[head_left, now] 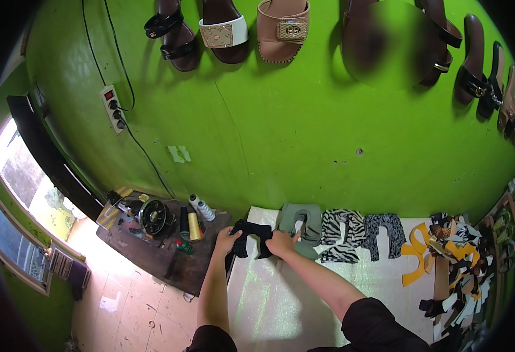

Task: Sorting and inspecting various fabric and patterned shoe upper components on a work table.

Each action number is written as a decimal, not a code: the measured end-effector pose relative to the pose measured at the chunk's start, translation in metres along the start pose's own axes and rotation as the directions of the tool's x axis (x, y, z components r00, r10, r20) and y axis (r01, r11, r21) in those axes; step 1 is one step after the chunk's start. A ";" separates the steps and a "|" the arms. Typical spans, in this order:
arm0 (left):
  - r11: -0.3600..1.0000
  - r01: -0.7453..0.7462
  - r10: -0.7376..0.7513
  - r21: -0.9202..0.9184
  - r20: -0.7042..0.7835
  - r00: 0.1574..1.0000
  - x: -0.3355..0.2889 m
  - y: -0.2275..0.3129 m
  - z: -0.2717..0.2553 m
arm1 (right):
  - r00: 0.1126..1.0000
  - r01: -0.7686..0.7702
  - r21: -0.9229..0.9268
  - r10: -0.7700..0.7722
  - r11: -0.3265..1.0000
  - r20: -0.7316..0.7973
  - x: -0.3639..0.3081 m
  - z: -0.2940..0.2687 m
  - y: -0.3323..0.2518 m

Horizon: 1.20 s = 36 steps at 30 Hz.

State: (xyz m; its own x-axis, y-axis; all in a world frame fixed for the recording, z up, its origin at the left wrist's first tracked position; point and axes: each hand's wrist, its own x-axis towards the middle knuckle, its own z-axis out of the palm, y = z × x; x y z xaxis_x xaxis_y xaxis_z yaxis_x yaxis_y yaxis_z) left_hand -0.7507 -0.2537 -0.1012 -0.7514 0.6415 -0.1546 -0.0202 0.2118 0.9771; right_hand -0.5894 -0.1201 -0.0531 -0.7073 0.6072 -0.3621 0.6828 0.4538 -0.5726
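Between my two hands is a black, arch-shaped cut piece of material (251,233), with its gap facing me, over the left end of the pale table. At its left side the fingers of my left hand (227,240) are closed on the edge. My right hand (282,242) grips the opposite side, one finger pointing away toward a grey-green arch-shaped stack (310,220). To the right of that lie zebra-striped cut pieces (342,227), then a grey-and-black patterned arch-shaped piece (384,234).
Yellow-orange cut pieces (414,258) and a heap of mixed scraps (465,252) cover the table's right end. At left, a dark worktable (163,258) carries a black handwheel (153,217) and thread spools (194,226). Sandals (284,32) hang along the green wall.
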 end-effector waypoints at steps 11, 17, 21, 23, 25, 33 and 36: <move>0.986 -0.120 0.117 -0.119 -0.030 0.993 0.084 -0.051 0.032 | 0.963 0.026 -0.167 -0.070 0.986 -0.259 0.057 -0.010 0.007; 0.977 -0.161 0.171 0.136 -0.063 0.983 0.095 -0.056 0.046 | 0.913 0.032 -0.217 -0.117 0.976 -0.392 0.069 0.002 0.027; 0.742 -0.172 0.305 0.648 -0.098 0.947 0.078 -0.007 0.063 | 0.901 0.013 -0.254 -0.122 0.967 -0.417 0.068 -0.010 0.037; 0.666 -0.225 0.478 0.711 -0.176 0.860 0.070 -0.009 0.055 | 0.897 0.064 -0.217 -0.151 0.974 -0.416 0.062 -0.008 0.031; 0.672 -0.299 0.541 0.678 -0.173 0.823 0.064 -0.005 0.058 | 0.891 0.094 -0.184 -0.165 0.979 -0.422 0.061 -0.010 0.033; 0.372 -0.271 0.280 0.888 0.170 0.945 0.047 -0.012 0.096 | 0.833 0.217 -0.046 -0.209 0.975 -0.513 0.029 -0.041 0.056; 0.268 -0.275 0.372 0.923 0.164 0.914 0.054 -0.023 0.097 | 0.807 0.259 -0.030 -0.234 0.965 -0.542 0.003 -0.056 0.073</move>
State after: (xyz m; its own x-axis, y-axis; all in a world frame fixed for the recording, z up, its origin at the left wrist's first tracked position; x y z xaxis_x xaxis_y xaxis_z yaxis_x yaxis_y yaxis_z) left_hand -0.7269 -0.1526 -0.1459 -0.5860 0.7856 0.1986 0.8100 0.5613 0.1696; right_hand -0.5314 -0.0481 -0.0549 -0.6313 0.7374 0.2401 0.4813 0.6153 -0.6243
